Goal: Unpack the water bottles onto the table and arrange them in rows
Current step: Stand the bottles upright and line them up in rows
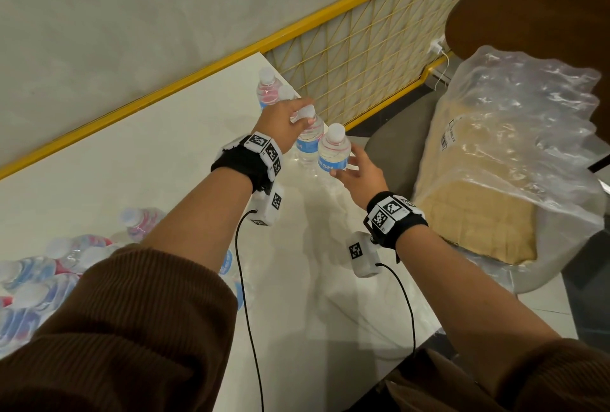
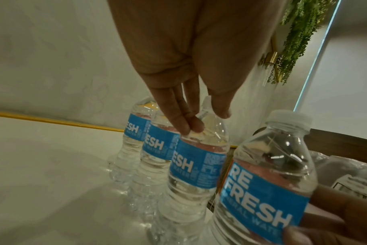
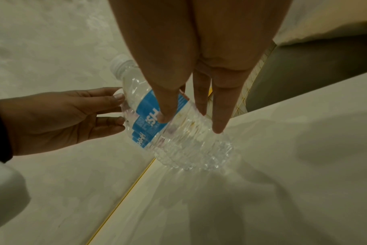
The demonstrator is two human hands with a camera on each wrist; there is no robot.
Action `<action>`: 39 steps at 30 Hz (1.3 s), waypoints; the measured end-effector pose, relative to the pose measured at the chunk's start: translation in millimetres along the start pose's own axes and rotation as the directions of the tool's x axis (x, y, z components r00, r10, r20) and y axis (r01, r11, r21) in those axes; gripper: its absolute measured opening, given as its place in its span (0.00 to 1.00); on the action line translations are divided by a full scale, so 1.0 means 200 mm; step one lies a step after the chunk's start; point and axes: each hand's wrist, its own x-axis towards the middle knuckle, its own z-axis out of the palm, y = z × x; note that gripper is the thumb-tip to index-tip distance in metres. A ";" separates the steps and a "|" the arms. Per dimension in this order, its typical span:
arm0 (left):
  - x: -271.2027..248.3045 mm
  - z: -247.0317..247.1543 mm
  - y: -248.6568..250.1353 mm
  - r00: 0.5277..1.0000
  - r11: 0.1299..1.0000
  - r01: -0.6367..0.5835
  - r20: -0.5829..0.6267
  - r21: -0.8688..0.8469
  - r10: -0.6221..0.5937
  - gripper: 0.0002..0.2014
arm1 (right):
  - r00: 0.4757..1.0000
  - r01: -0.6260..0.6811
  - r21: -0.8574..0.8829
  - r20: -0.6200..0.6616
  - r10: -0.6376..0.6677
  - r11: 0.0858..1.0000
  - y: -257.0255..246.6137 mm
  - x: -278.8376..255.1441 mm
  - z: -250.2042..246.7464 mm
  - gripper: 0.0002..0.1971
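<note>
Pinches the neck of the third bottle (image 1: 308, 140) in the left grip (image 1: 288, 122), thumb on one side, fingers (image 2: 184, 122) on the other. Clasps the nearest bottle (image 1: 333, 153) round its blue label in the right grip (image 1: 359, 176), thumb and fingers curled about it. Both upright on the white worktop (image 1: 148, 164) by its right edge, just beside each other, in line with two further bottles (image 1: 268, 89) behind. At the near left, more bottles (image 1: 49, 273) bunched together.

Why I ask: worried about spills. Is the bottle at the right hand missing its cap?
No, the bottle at the right hand has a white cap on its neck.
</note>
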 end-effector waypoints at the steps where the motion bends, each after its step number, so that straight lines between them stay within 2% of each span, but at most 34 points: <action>1: 0.00 0.01 0.00 1.000 1.000 0.007 -0.014 0.015 -0.007 0.20 | 1.000 -0.003 0.001 -0.002 0.003 1.000 0.00 0.00 0.00 0.32; 10: -0.02 -0.01 -0.01 0.998 0.999 0.027 -0.064 0.021 -0.025 0.19 | 1.000 -0.015 -0.008 0.009 0.015 1.000 -0.03 0.00 0.02 0.33; 26: -0.04 -0.03 0.02 0.996 0.996 0.084 -0.030 -0.026 -0.085 0.22 | 1.000 -0.013 -0.026 -0.002 0.013 1.000 -0.04 -0.01 0.02 0.32; 32: -0.06 -0.03 0.02 0.988 0.986 0.147 -0.043 -0.073 -0.150 0.22 | 1.000 -0.017 -0.038 0.001 0.017 0.999 -0.05 -0.02 0.02 0.33; 36: -0.08 -0.09 0.07 0.984 0.983 0.176 -0.022 -0.059 -0.178 0.23 | 0.999 -0.027 -0.123 0.020 0.029 0.992 -0.05 -0.06 0.00 0.38; 39: -0.15 -0.19 0.12 0.981 0.975 0.182 -0.041 -0.126 -0.188 0.19 | 0.997 -0.031 -0.291 0.061 0.051 0.956 -0.03 -0.14 -0.01 0.34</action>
